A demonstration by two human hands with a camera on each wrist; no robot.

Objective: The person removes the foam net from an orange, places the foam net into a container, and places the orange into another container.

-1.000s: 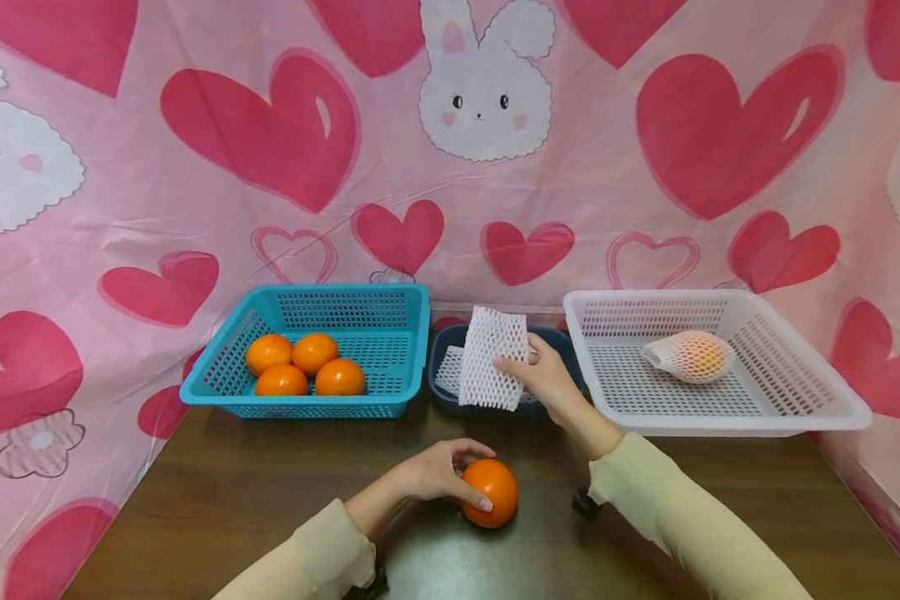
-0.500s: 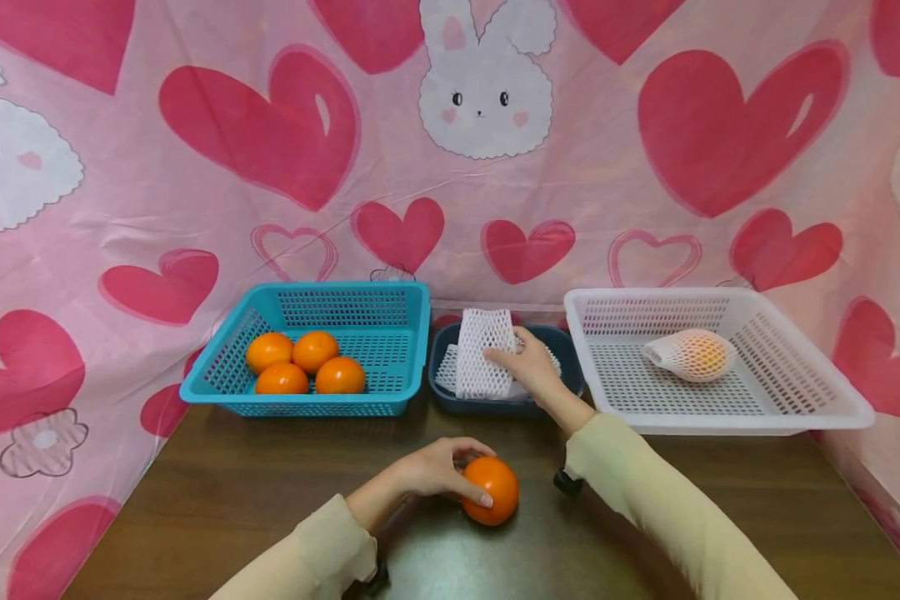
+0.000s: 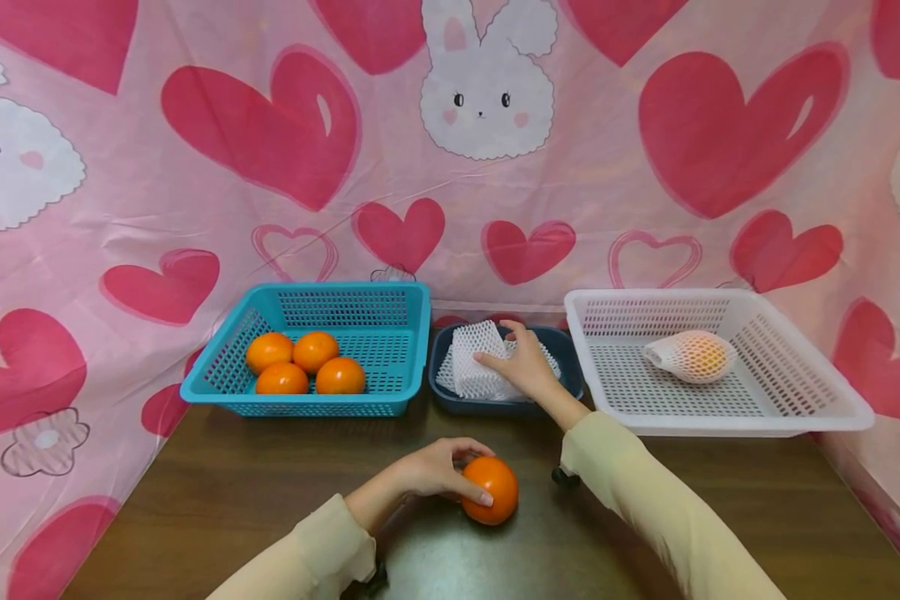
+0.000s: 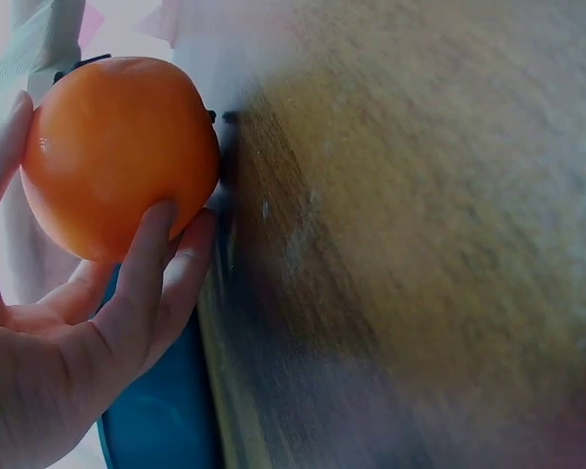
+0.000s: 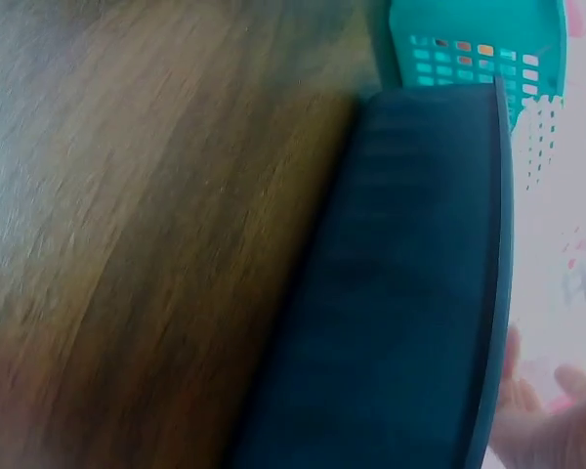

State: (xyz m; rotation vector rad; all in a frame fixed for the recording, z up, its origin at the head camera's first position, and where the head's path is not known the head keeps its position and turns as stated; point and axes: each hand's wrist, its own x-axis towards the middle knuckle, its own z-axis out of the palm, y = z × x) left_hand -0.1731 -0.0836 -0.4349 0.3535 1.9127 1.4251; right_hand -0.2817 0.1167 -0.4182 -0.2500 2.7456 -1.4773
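A smooth, round orange fruit point(image 3: 491, 492) sits on the table, and my left hand point(image 3: 437, 472) holds it from the left with thumb and fingers around its side. In the left wrist view the same fruit point(image 4: 122, 156) looks slightly squarish, and fingertips press its lower side. My right hand point(image 3: 523, 360) is over the dark blue bin point(image 3: 495, 407), its thumb and index finger spread apart. White foam net sleeves point(image 3: 478, 362) lie in that bin under and beside the thumb. In the right wrist view, the bin wall point(image 5: 410, 274) hides most of what is inside.
At the left stands a teal basket point(image 3: 300, 408) with several orange fruits point(image 3: 281, 379). A white basket point(image 3: 720, 425) at the right holds one fruit in a foam net point(image 3: 693, 357). Behind everything hangs a pink heart-patterned cloth point(image 3: 405, 150). The dark wooden table point(image 3: 240, 475) reaches toward me.
My right hand has lowered the foam net into the dark blue bin and let go of it; the net has moved left and down. My left hand and the fruit have stayed put.
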